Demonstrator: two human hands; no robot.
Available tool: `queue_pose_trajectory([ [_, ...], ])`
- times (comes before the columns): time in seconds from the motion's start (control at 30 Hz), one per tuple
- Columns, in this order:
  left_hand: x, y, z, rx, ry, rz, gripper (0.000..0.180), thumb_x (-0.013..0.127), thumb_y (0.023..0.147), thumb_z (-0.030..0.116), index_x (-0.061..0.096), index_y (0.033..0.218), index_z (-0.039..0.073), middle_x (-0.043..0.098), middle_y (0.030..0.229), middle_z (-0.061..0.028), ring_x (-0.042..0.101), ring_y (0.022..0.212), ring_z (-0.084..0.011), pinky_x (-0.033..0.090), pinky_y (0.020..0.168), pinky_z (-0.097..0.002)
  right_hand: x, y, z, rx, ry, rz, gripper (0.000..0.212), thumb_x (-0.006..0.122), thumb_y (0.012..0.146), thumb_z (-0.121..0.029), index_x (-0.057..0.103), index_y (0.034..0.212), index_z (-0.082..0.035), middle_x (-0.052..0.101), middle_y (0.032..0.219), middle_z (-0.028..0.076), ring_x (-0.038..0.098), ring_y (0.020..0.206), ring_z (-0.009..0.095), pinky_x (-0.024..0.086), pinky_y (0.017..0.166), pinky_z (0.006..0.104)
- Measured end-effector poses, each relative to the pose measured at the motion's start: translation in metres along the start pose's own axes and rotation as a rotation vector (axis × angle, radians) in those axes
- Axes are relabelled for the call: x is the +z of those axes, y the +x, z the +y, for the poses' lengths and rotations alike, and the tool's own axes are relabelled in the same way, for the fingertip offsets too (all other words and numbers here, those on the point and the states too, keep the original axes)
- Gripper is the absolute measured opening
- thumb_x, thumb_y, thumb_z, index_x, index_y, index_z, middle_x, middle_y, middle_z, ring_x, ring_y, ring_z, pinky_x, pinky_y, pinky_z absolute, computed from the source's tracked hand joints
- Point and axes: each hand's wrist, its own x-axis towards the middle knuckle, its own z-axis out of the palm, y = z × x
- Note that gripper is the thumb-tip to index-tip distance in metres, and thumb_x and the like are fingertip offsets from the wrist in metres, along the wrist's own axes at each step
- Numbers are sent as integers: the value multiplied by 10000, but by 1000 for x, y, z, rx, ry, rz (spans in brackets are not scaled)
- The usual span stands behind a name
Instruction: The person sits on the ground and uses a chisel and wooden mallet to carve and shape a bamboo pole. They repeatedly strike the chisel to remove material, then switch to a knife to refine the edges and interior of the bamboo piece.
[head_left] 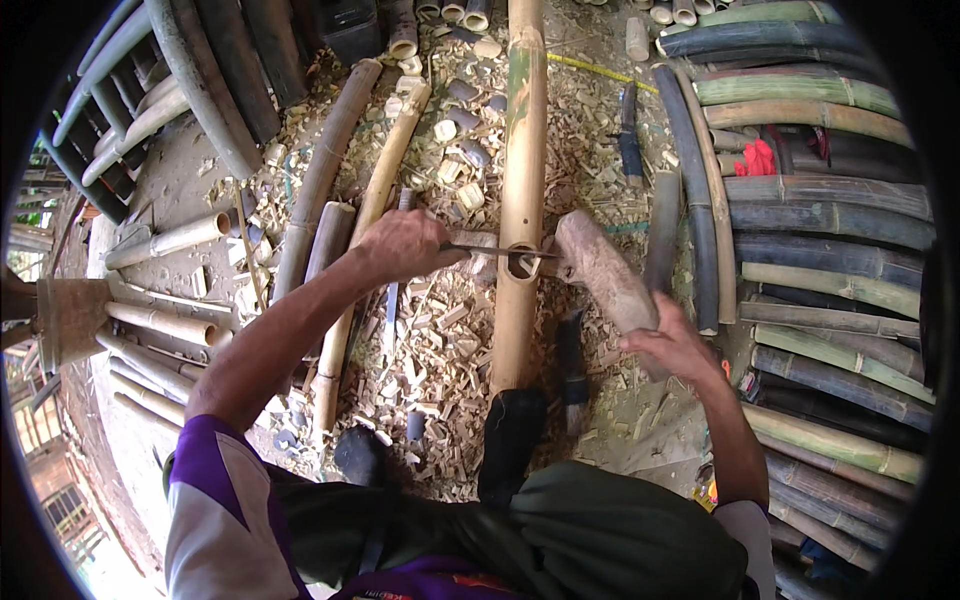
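Observation:
A pale bamboo pole (518,170) runs lengthwise in front of me, with a round hole (522,262) cut in its upper side. My left hand (405,245) is closed on the handle end of a narrow metal blade (500,250), which lies across the hole and points right. In my right hand (672,342) is a thick, rough wooden mallet (605,270). Its far end is just right of the pole, close to the blade's tip. A dark-covered foot (513,430) is at the pole's near end.
Wood chips (450,340) cover the ground around the pole. Bamboo lengths (330,170) lie to the left, and a large row of bamboo poles (830,250) fills the right side. A long blade (390,320) rests among the chips. A yellow tape (600,72) stretches beyond.

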Motion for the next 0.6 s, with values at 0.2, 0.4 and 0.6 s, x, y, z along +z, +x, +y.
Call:
queue_pose_trajectory([
  [0.2, 28, -33, -12, 234, -143, 152, 536, 583, 970, 570, 726, 707, 125, 578, 514, -39, 498, 411, -154, 445, 401, -376, 4, -1, -17, -3, 291, 99, 653, 746, 786, -101, 485, 1373, 18, 627, 1176, 98, 603, 1052, 176, 489, 927, 332],
  [0.4, 11, -31, -45, 4, -79, 229, 529, 641, 923, 590, 789, 947, 83, 639, 612, -84, 589, 521, -223, 498, 545, -409, 26, 11, -42, -222, 202, 58, 631, 738, 819, -99, 463, 1373, 26, 610, 1200, 114, 602, 1069, 182, 491, 938, 343],
  [0.6, 12, -26, -41, -151, -69, 72, 545, 651, 911, 601, 787, 978, 78, 612, 598, -73, 605, 537, -213, 507, 545, -397, 57, 31, -53, -220, -346, 55, 598, 764, 809, -166, 439, 1267, 39, 635, 1139, 225, 653, 1070, 308, 519, 900, 435],
])
